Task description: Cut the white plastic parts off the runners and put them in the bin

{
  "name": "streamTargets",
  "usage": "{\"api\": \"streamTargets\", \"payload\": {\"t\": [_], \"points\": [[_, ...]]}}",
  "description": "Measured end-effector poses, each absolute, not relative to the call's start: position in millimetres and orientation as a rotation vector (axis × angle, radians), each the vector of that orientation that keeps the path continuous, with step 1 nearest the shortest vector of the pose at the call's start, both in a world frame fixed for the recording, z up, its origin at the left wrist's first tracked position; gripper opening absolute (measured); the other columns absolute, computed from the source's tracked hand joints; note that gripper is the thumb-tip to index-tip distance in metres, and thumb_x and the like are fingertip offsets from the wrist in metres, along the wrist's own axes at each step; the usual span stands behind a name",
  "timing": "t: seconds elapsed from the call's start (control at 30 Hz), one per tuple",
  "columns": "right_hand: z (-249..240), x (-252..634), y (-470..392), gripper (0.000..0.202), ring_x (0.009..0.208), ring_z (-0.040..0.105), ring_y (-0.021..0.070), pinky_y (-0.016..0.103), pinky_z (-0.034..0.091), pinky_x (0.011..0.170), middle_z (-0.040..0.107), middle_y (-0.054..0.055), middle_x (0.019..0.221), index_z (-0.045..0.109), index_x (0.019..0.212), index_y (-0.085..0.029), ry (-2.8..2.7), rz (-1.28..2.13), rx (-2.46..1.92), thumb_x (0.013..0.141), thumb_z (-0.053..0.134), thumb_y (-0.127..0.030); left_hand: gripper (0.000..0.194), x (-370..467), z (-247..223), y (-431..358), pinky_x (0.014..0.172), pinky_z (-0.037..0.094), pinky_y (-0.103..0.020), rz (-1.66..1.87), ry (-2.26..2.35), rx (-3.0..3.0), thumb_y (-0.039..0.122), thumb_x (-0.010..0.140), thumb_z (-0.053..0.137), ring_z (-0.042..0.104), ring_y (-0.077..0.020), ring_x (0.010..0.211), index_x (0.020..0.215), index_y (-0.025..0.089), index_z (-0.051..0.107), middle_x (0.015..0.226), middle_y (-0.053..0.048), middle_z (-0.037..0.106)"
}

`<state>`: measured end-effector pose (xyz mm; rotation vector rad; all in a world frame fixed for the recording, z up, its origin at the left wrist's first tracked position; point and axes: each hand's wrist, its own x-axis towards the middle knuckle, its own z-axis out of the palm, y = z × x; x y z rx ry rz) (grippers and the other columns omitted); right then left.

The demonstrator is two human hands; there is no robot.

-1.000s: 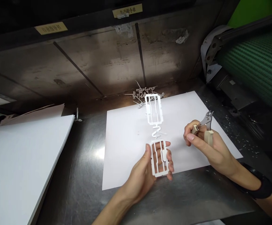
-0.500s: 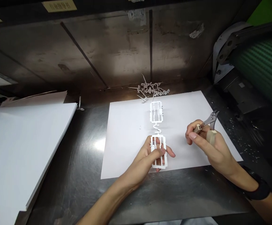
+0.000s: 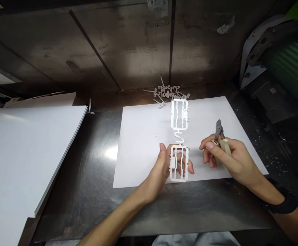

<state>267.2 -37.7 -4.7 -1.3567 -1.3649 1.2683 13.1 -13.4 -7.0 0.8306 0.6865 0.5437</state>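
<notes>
Two white plastic frames (image 3: 173,163) are joined end to end by a thin S-shaped runner (image 3: 181,139). My left hand (image 3: 157,176) holds the near frame from beneath, its fingers behind the openings and its thumb lifted off to the left. The far frame (image 3: 185,114) extends over the paper towards the back. In my right hand (image 3: 232,162) is a pair of nippers (image 3: 225,146) with pale handles, the metal jaws pointing up and away. The nippers are apart from the frames.
White paper (image 3: 141,147) lies on the metal table (image 3: 92,191). Cut-off runner pieces (image 3: 166,92) are heaped behind it. At left is a stack of white sheets (image 3: 36,153). A green ribbed belt machine (image 3: 289,65) stands right, with small scraps (image 3: 272,157) scattered below.
My left thumb has lifted off the near frame, and the joined frames have shifted slightly right. The nippers have turned from pointing right to nearly straight away. The camera view has tilted a little downward.
</notes>
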Motion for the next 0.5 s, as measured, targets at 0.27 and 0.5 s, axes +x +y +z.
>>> {"api": "streamTargets", "payload": {"t": [0.27,0.5], "points": [[4,262,-34,0.020,0.089,0.068,0.0217,0.035,0.050,0.082,0.073,-0.002,0.092,0.074,0.110,-0.028,-1.567,1.118,-1.518,0.117,0.069,-0.046,0.085,16,5,-9,0.100,0.057,-0.046,0.583,0.666,0.630,0.097,0.103,0.032,0.073,-0.0274,0.091,0.127,0.019,0.055,0.102,-0.009,0.070],[0,258,-33,0.011,0.109,0.067,0.0245,0.036,0.048,0.096,0.074,-0.001,0.117,0.073,0.123,-0.032,-1.530,0.999,-1.512,0.116,0.068,-0.038,0.081,12,5,-10,0.099,0.054,-0.041,0.591,0.649,0.694,0.089,0.110,0.025,0.071,-0.0250,0.095,0.128,0.018,0.059,0.108,-0.012,0.072]]}}
